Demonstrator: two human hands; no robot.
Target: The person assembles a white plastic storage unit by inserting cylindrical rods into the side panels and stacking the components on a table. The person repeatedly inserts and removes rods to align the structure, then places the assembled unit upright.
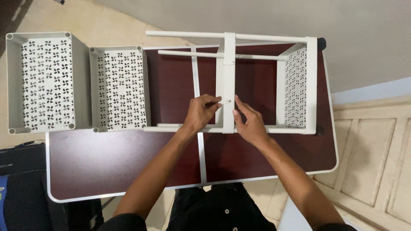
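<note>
A white plastic shelf frame (pixel 229 81) lies on its side across a dark red folding table (pixel 107 167). It has thin rods, a flat cross bar and one perforated tray (pixel 295 87) fitted at its right end. My left hand (pixel 200 113) pinches a thin white rod-like piece against the cross bar near its lower part. Just to the right, my right hand (pixel 248 124) rests on the cross bar with fingers spread, steadying it.
Two loose white perforated trays stand at the left: a larger tray (pixel 45 81) overhanging the table edge and a smaller tray (pixel 120 87) beside the frame. A dark bag (pixel 21 188) sits at lower left. A cream panelled surface (pixel 376 162) lies to the right.
</note>
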